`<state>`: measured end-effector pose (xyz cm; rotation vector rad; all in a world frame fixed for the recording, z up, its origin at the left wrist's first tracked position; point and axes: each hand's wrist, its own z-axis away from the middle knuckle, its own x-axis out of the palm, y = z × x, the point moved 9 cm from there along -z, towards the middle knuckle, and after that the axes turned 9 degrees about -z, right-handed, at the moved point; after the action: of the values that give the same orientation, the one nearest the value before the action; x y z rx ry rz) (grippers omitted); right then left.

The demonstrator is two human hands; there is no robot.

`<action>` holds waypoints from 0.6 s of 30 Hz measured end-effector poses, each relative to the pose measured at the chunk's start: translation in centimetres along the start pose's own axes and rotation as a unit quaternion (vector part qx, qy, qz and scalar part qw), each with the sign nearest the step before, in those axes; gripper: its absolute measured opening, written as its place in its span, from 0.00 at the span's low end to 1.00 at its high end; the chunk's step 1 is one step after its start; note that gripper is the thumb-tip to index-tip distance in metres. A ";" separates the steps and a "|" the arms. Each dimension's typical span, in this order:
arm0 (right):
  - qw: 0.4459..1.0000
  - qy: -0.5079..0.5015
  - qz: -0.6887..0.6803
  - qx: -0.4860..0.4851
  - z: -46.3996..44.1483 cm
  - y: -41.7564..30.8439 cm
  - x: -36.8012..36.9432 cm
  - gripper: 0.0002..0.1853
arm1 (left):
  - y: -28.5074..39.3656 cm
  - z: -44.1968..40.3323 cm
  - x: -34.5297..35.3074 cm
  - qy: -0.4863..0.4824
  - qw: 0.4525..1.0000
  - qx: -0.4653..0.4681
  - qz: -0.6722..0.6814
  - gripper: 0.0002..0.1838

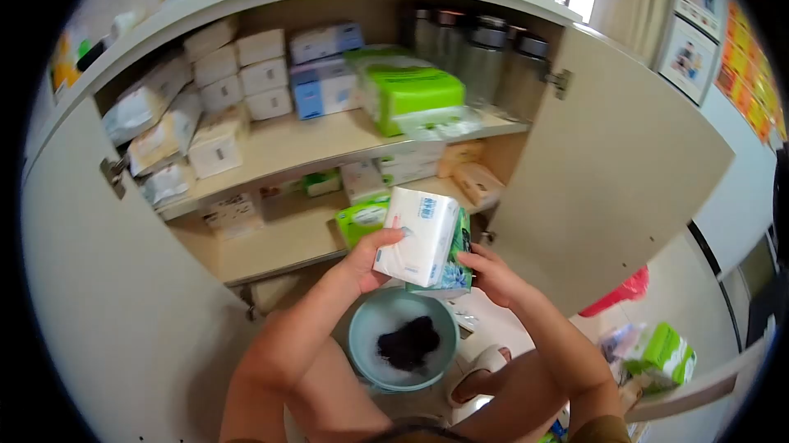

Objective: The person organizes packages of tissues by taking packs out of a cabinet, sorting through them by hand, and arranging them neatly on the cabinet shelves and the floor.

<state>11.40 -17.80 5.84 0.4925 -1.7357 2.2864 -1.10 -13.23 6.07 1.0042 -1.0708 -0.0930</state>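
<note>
In front of the open cabinet, my left hand point(374, 260) is closed on the left side of a white tissue pack point(417, 233) with small blue print. Pressed against that pack's right side is a green patterned tissue pack point(457, 266), partly hidden behind it. My right hand point(491, 275) grips the green one from the right, thumb in front. Both packs are held up at the height of the lower shelf. Just behind them, a bright green pack point(362, 219) lies at the shelf's front edge. Below is a light blue bucket point(359, 353) with a dark, wet-looking cloth point(409, 344) in it.
Stacked tissue packs point(263, 75), a large green pack point(415, 89) and glass jars point(485, 57) occupy the upper shelf. Cabinet doors stand open at left point(115, 279) and right point(608, 163). More packs point(666, 354) lie at lower right, near a pink-red item point(620, 291).
</note>
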 end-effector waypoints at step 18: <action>0.995 -0.048 -0.053 0.067 -10.9 9.7 12.3 0.25 | 7.8 9.2 -6.7 0.245 0.951 0.190 0.006 0.23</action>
<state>-4.90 -10.24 -0.50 0.7145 -1.5628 2.3486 -14.58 -11.16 8.05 1.2823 -0.6442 0.3720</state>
